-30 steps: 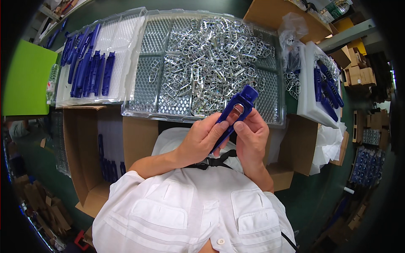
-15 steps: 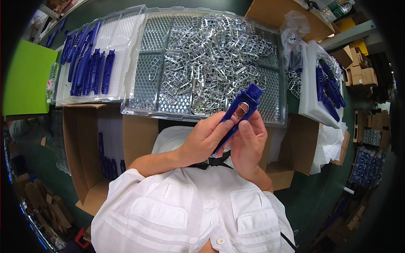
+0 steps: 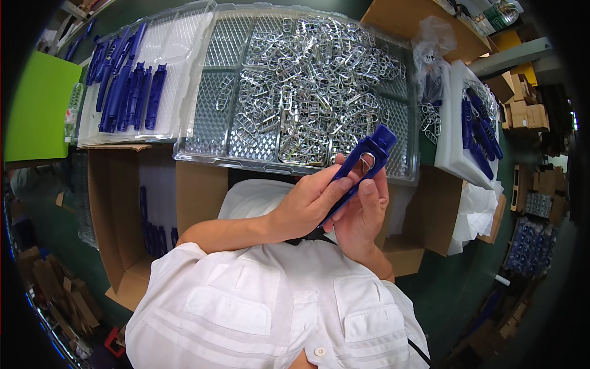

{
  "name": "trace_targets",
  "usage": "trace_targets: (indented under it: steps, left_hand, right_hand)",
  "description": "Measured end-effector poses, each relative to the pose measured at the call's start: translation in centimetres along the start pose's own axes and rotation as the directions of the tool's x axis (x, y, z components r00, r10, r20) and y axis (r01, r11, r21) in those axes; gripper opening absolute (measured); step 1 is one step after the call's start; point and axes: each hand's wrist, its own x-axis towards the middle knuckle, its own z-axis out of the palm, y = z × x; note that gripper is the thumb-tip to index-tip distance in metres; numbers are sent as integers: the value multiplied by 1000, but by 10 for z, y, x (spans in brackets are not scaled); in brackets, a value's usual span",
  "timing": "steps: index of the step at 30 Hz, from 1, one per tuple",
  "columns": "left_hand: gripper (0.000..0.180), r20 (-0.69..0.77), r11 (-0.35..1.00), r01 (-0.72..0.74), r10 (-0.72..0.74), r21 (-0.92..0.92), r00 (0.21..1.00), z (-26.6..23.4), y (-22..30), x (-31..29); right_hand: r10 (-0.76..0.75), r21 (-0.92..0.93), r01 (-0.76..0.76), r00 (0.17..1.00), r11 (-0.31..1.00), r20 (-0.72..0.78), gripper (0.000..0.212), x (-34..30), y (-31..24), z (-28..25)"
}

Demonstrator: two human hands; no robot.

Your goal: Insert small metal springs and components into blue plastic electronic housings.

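Note:
In front of my chest, both hands hold a long dark-blue plastic housing [image 3: 378,146], tilted with its collared end up and to the right. Near that end it has an oval opening, in which a small shiny metal piece shows. My left hand [image 3: 310,200] grips the lower part from the left, thumb pressed along its edge. From the right and beneath, my right hand [image 3: 362,215] wraps it, thumb beside the opening. Just beyond the hands stands a clear compartment tray [image 3: 215,132] heaped with silvery metal clips [image 3: 313,74].
Blue housings [image 3: 123,101] lie in a white tray [image 3: 175,46] at left. More blue parts [image 3: 482,132] and clips fill a white foam box [image 3: 455,150] at right. Open cartons [image 3: 117,215] stand below the table edge, one with blue parts inside. A bottle [image 3: 75,101] stands far left.
Both hands and the blue housing have shifted slightly to the right in the picture. My right thumb has moved a little along the housing's side. The grip stays on it.

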Motion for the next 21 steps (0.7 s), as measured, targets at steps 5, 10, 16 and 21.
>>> trace_targets:
  steps: [5, 10, 16, 21]
  left_hand:
    - [35, 31, 996, 47, -45, -73, 999, -3, -5, 0]
    - [37, 52, 997, 48, -52, 68, 997, -9, 6, 0]
    - [38, 100, 967, -3, -24, 255, 995, -17, 26, -2]
    - [27, -34, 725, -207, 303, 657, 952, -26, 28, -3]
  right_hand:
    - [-44, -67, 47, 998, 997, 44, 44, 5, 1, -3]
    - [-93, -113, 110, 985, 987, 145, 47, 14, -1, -7]
    - [-4, -133, 52, 941, 990, 338, 74, 24, -2, -2]
    - [-30, -88, 66, 931, 994, 363, 70, 26, -3, -16]
